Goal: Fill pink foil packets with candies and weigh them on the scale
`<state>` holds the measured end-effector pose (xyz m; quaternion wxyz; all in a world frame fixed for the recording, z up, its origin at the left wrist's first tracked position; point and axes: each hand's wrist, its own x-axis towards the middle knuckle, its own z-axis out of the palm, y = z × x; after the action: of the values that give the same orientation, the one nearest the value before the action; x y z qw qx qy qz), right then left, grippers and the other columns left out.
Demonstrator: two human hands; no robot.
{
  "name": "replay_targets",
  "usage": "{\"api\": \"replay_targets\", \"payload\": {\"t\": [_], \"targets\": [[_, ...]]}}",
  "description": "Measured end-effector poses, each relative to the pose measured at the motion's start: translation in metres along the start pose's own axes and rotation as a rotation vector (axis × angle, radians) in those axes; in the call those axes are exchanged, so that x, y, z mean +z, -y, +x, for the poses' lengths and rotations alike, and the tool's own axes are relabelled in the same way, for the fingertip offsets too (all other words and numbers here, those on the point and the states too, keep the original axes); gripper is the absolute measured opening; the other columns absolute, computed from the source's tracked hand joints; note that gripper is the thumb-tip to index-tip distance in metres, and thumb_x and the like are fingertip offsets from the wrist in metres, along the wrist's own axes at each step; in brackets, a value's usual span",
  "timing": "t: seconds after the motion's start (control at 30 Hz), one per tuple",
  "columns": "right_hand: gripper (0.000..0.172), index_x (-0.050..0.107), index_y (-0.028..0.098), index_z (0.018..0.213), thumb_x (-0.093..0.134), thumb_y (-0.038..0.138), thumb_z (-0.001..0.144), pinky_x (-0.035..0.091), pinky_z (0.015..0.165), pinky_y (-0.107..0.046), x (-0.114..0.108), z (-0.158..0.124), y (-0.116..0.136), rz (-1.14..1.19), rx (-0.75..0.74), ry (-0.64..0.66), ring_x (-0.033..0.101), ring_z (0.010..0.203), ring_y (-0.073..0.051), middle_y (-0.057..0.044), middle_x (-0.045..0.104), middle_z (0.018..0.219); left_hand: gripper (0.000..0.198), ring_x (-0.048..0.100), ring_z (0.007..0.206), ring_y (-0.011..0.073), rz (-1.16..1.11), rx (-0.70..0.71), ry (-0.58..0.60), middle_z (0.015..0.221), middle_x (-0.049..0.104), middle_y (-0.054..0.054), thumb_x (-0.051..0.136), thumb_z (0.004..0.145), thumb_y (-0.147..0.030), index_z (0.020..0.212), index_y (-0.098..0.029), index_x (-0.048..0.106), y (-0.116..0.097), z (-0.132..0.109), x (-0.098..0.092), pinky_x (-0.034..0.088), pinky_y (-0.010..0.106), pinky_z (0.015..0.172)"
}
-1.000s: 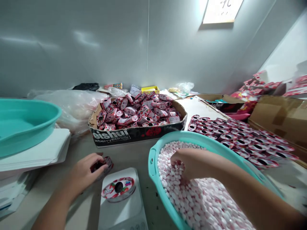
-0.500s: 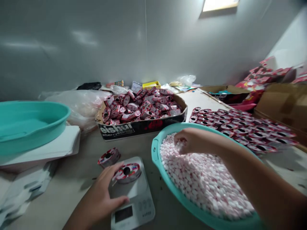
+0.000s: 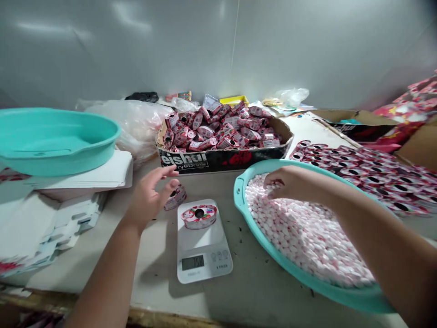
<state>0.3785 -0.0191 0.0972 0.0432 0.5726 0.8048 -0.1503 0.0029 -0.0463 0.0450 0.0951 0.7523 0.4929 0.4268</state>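
Note:
On a white digital scale [image 3: 205, 246] sits a red-patterned oval tin [image 3: 199, 216] with a dark round hole in its top. A second similar tin [image 3: 175, 197] stands just behind and left of the scale. My left hand [image 3: 153, 193] is raised beside that second tin, thumb and fingers apart, holding nothing. On the right, my right hand [image 3: 282, 182] rests at the surface of small white-pink candies [image 3: 307, 237] in a turquoise basin [image 3: 269, 259]. Its fingers are curled; what they hold, if anything, is hidden.
A cardboard box [image 3: 218, 165] heaped with similar tins stands behind. Rows of tins [image 3: 362, 171] lie at right. Another turquoise basin [image 3: 61, 159] rests on white sheets [image 3: 119, 166] at left, near a clear plastic bag [image 3: 133, 123].
My left hand has let go of the tin on the scale and moved up and left. My right hand remains in the candy basin. The view has shifted.

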Motion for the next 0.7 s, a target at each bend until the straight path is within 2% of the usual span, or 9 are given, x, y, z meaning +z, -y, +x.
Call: {"api": "replay_targets", "payload": {"t": [0.07,0.13,0.3,0.43,0.57,0.7], "targets": [[0.024,0.072,0.011,0.101,0.060,0.026,0.087,0.037,0.072,-0.025,-0.003,-0.001,0.002,0.037,0.026,0.029,0.057,0.080,-0.013,-0.008,0.069,0.096,0.038,0.071,0.096,0.0206,0.105,0.099,-0.133,0.113,0.073,0.009,0.059,0.096,-0.040,0.127,-0.018,0.064,0.016,-0.005,0.001,0.057,0.036,0.091],[0.024,0.072,0.012,0.103,0.059,0.025,0.088,0.039,0.074,-0.024,-0.006,0.000,0.006,0.051,0.051,0.025,0.059,0.084,-0.013,-0.009,0.070,0.100,0.036,0.071,0.091,0.0189,0.233,0.205,-0.192,0.112,0.073,0.008,0.061,0.096,-0.032,0.130,-0.019,0.062,0.026,-0.011,0.001,0.057,0.034,0.089],[0.023,0.072,0.015,0.106,0.063,0.022,0.087,0.040,0.077,-0.024,-0.009,0.009,0.025,-0.028,0.127,0.085,0.062,0.089,-0.014,-0.007,0.070,0.106,0.037,0.071,0.088,0.0180,0.320,0.317,-0.160,0.111,0.072,0.008,0.060,0.095,-0.027,0.132,-0.020,0.058,0.025,-0.014,-0.001,0.057,0.032,0.086],[0.020,0.073,0.017,0.104,0.066,0.026,0.087,0.037,0.070,-0.024,-0.020,0.014,0.055,-0.090,0.174,0.112,0.058,0.078,-0.012,-0.004,0.069,0.091,0.034,0.071,0.089,0.0185,0.334,0.372,-0.095,0.107,0.073,0.009,0.058,0.097,-0.027,0.129,-0.016,0.059,0.021,-0.011,0.005,0.057,0.031,0.084],[0.016,0.073,0.021,0.097,0.069,0.028,0.084,0.033,0.064,-0.021,-0.032,0.017,0.092,-0.098,0.066,0.169,0.053,0.070,-0.009,0.001,0.066,0.081,0.033,0.070,0.088,0.0180,0.339,0.317,-0.053,0.109,0.073,0.009,0.056,0.099,-0.031,0.127,-0.015,0.060,0.026,-0.012,0.013,0.056,0.029,0.077],[0.013,0.073,0.022,0.090,0.069,0.026,0.078,0.031,0.060,-0.019,-0.027,0.030,0.131,-0.120,-0.145,0.241,0.048,0.063,-0.006,0.005,0.066,0.078,0.033,0.067,0.074,0.0135,0.320,0.270,-0.056,0.108,0.073,0.008,0.056,0.099,-0.031,0.127,-0.014,0.061,0.027,-0.013,0.013,0.055,0.028,0.074]]}}
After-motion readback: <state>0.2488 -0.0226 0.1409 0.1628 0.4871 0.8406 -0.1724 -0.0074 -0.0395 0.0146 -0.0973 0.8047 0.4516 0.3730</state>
